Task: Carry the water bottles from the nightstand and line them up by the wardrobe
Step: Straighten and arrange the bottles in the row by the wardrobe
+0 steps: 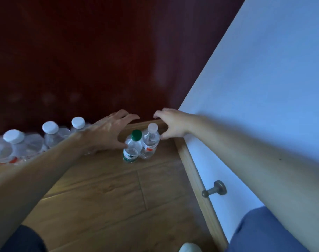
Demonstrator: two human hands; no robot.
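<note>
Two small water bottles stand upright on the wooden floor, in the corner where the dark red wardrobe meets the white wall. The green-capped bottle is on the left and the white-capped bottle is on the right; they stand so close that they seem to touch each other at the sides. Both are just in front of the light wooden baseboard (it runs along the foot of the wall).

The left hand is above and to the left of the green-capped bottle. Its grip is spread, the fingers are wide apart and hold nothing; the thumb tip is at the shoulder of this bottle, but I cannot tell if it really touches. The right hand is just to the right of the white-capped bottle, also with a loose, spread grip and nothing inside it. Its thumb is very near the neck of that bottle.

Further left, partly behind the left forearm, a row of bigger clear bottles with white caps stands along the bottom of the wardrobe. They are blurred, so their labels cannot be read. A metal door stopper sticks out from the wall lower down.
</note>
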